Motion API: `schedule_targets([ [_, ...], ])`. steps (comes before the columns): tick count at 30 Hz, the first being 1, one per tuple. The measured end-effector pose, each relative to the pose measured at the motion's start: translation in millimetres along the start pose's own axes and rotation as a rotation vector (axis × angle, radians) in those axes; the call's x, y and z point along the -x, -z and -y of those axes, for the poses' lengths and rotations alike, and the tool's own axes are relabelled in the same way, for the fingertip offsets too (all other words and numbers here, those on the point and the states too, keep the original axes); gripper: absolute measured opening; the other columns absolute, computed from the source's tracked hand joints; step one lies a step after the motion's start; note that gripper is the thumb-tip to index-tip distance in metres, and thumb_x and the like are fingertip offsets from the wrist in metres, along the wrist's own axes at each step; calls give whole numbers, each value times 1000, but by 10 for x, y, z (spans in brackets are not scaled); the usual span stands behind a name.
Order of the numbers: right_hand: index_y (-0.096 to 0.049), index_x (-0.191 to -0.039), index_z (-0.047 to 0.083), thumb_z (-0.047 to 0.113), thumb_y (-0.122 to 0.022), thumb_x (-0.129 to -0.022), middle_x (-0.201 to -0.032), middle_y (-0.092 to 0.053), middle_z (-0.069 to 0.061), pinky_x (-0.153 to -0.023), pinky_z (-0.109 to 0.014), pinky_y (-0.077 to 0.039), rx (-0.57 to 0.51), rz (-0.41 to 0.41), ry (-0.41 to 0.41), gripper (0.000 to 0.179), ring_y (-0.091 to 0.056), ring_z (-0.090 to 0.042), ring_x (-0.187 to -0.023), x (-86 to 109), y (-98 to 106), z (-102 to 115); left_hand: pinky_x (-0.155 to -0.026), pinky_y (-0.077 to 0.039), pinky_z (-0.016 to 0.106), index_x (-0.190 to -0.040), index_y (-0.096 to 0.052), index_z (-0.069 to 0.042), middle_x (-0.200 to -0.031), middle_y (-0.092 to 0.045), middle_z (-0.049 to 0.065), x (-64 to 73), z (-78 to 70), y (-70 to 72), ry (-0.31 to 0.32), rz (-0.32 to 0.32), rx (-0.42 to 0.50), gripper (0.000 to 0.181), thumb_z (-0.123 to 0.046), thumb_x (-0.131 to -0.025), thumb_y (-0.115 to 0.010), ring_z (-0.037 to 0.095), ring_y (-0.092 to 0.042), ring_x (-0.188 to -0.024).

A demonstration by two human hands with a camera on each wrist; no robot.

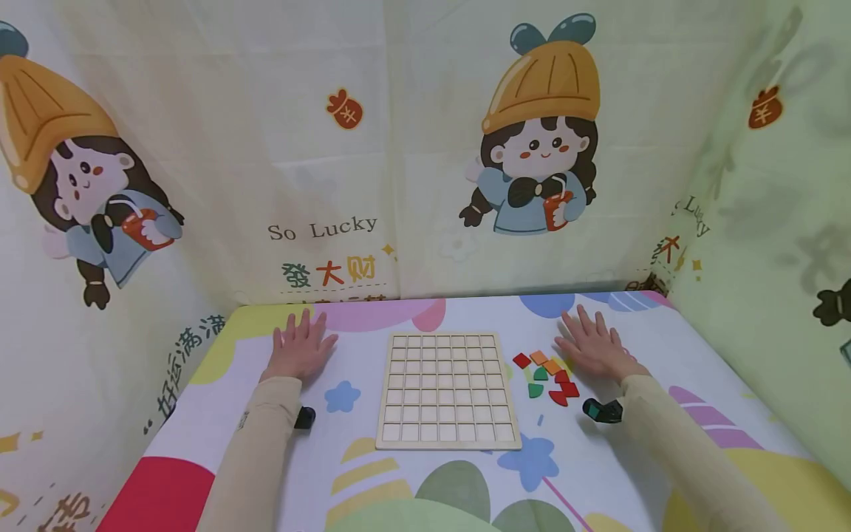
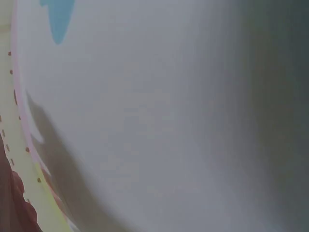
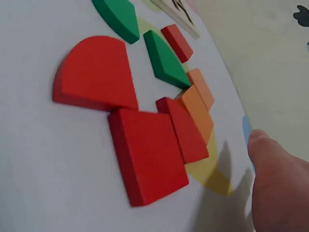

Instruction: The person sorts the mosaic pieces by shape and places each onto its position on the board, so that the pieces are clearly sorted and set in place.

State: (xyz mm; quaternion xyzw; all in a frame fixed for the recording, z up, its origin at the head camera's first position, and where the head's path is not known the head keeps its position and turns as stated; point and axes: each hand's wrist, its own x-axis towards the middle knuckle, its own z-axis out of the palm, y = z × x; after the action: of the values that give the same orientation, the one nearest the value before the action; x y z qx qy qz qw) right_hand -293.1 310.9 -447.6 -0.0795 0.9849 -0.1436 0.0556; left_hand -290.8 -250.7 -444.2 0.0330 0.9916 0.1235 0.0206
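My left hand lies palm down with fingers spread, left of a pale wooden grid board; it holds nothing. On the other side my right hand also rests with straight, spread fingers, holding nothing. Between the board and the right hand lie several small blocks: red squares such as the red square block, red quarter-rounds like the red quarter-round block, green quarter-rounds and orange squares. The right thumb shows in the right wrist view, apart from the blocks.
The table wears a white cloth with printed shapes, including a blue star. Cartoon-printed curtains enclose the back and sides. Black wrist devices sit by both wrists, one being the right wrist camera.
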Motion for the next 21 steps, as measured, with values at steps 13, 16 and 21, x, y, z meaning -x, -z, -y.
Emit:
schedule_targets([
  [13,-33,-152,4,47,-53,-98,-160,-6,-25,-105,-78,-10,-178,-2,83,71,2,-52,-143,125,136,373,-118,-13,58,-151,-36,-6,-162,-18,13,70,-527,-38,-330,55,359,68,-38,-97,-60,37,-10,-148],
  [16,-38,-150,5,45,-54,-98,-160,-8,-25,-105,-77,-12,-213,38,98,68,-1,-51,-143,176,175,466,-116,-19,58,-142,-48,1,-157,-29,17,86,-594,-66,-421,42,355,62,-30,-92,-68,41,-20,-145],
  [21,-41,-149,7,47,-55,-97,-160,-12,-23,-107,-75,-13,-265,103,98,67,-3,-49,-144,249,163,581,-112,-32,52,-132,-59,3,-149,-43,18,126,-637,-166,-471,19,375,52,-22,-88,-74,38,-35,-139],
])
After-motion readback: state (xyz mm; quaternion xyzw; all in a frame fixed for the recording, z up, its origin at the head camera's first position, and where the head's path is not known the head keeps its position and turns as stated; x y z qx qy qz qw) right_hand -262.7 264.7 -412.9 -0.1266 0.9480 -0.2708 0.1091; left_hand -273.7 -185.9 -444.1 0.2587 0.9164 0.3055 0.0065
